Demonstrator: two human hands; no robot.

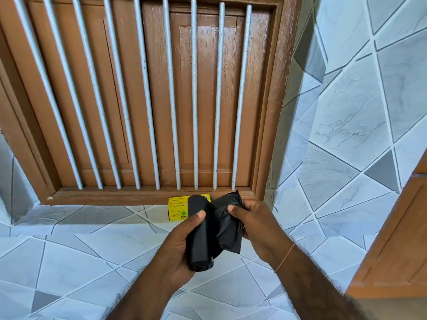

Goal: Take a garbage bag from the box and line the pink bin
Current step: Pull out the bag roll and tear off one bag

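I see my left hand (179,241) wrapped around a black roll of garbage bags (199,232), thumb across its upper part. My right hand (256,224) pinches the loose, crumpled end of a garbage bag (227,225) pulled off the roll's right side. Just beyond the roll, the yellow box (177,207) lies on the tiled ledge (92,227) against the barred wooden window frame (147,195).

Yellow box (178,210) half behind roll (199,232)
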